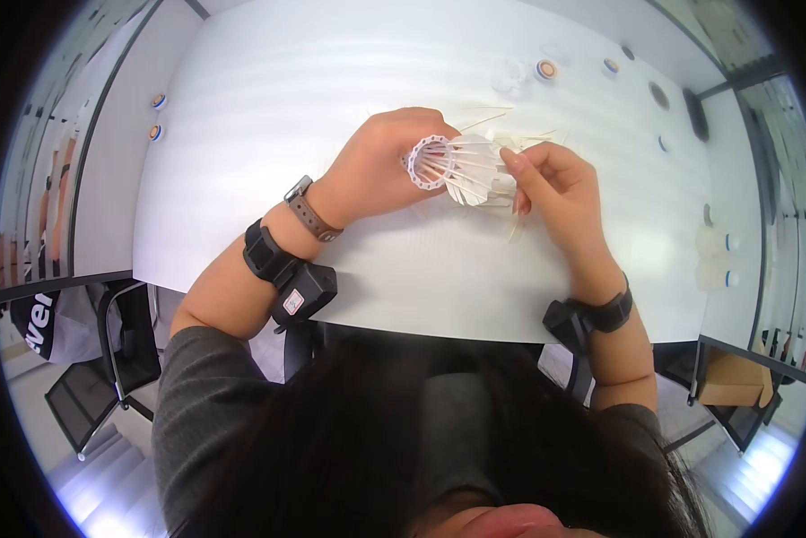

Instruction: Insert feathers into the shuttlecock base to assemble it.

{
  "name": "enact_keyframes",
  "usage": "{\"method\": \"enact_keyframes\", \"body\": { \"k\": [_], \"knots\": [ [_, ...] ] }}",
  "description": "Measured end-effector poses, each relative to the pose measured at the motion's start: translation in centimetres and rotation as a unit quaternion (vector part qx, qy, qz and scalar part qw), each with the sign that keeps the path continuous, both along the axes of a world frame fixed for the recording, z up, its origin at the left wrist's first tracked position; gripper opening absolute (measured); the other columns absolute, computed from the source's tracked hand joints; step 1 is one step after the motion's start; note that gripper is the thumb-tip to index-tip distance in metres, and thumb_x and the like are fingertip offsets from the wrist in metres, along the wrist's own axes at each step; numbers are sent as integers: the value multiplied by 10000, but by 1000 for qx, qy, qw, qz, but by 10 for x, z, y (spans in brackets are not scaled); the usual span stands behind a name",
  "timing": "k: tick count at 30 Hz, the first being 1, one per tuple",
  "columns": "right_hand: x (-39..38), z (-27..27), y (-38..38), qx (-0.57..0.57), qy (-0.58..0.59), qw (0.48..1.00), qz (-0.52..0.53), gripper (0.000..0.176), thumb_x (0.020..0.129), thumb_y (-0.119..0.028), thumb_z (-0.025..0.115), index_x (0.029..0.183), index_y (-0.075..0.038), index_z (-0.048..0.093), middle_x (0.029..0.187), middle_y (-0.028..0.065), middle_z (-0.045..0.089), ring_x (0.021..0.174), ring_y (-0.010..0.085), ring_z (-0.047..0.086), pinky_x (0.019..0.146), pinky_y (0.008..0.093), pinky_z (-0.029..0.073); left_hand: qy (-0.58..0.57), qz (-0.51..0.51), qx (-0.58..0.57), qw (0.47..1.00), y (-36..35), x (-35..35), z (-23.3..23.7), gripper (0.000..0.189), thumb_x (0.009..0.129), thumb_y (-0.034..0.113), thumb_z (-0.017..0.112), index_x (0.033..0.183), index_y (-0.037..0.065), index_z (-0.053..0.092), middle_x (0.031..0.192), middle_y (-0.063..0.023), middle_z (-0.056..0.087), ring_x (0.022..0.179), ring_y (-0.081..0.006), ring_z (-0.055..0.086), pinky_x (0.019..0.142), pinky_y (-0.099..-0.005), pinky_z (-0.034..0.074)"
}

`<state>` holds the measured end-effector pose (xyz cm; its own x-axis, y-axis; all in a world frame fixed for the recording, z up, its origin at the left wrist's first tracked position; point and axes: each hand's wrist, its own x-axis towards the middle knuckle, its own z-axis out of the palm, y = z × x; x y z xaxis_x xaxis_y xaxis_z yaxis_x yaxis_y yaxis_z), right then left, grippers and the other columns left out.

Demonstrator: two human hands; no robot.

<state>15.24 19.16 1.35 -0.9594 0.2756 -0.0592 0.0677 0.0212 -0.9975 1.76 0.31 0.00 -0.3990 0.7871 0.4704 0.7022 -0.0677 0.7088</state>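
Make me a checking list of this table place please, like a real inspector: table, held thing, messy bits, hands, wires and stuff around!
Surface: white table.
Job's things: white vaned piece with a holed ring at one end.
Clutter: round caps; thin pale strips near the piece, perhaps attached, cannot tell.
Hands: left hand holds the ring end; right hand has fingers at the vanes, grip unclear.
Cables: nothing seen.
Surroundings: chair at left; cardboard box at right.

White ring (412,167); white table (403,269); brown watch strap (310,215) (silver buckle (298,189)); dark-grey sleeve (204,394).
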Motion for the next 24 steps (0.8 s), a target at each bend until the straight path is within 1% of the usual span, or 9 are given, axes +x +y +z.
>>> {"method": "enact_keyframes", "body": {
  "k": [4,7,8,13,16,19,21,24],
  "knots": [
    [1,2,-3,-2,-16,1000,9,198,929,-174,702,821,-19,645,662,-29,583,540,35,524,502,190,404,31,-9,0,999,0,-1,-2,177,711,91,775,840,52,661,763,-64,619,715,-259,600,640,-335,499],
    [1,2,0,6,-21,1000,12,199,928,-173,703,817,-20,644,653,-33,572,536,33,514,496,192,398,29,-9,6,1000,1,-2,-3,172,706,61,771,834,44,657,748,-66,615,692,-242,584,631,-323,476],
    [1,4,-2,19,-22,1000,2,199,931,-170,698,817,-19,636,638,-36,559,525,30,499,488,196,391,31,-8,5,999,0,-2,-3,173,705,61,771,832,44,656,746,-66,614,692,-243,584,632,-324,476],
    [1,4,1,16,-10,1000,-12,210,934,-159,691,797,-22,610,606,-38,538,501,25,475,473,189,371,42,14,19,999,1,-2,-5,177,694,61,775,817,45,649,742,-65,615,692,-254,581,630,-329,473],
    [0,3,2,19,-4,999,-26,211,931,-155,693,789,-24,608,599,-37,535,497,23,473,468,187,365,43,2,20,999,0,-3,-6,184,689,62,777,814,48,644,738,-66,608,692,-258,575,626,-334,469],
    [1,2,4,24,1,999,-32,203,926,-145,699,787,-25,612,606,-35,541,497,25,473,464,189,365,40,5,7,999,0,-2,-5,189,687,62,777,818,50,641,730,-67,597,693,-259,570,625,-336,467],
    [2,4,2,1,4,999,-37,195,921,-138,704,792,-21,616,617,-37,544,506,24,472,473,187,365,33,19,-5,999,0,-1,-3,203,687,66,783,825,46,635,747,-69,595,692,-262,569,630,-334,470],
    [3,4,2,9,7,999,-31,185,919,-134,708,808,-12,626,636,-35,557,530,21,480,489,183,366,11,26,-6,1000,0,2,-1,211,694,70,791,831,45,632,766,-69,603,700,-263,579,636,-329,477]
  ]
}}
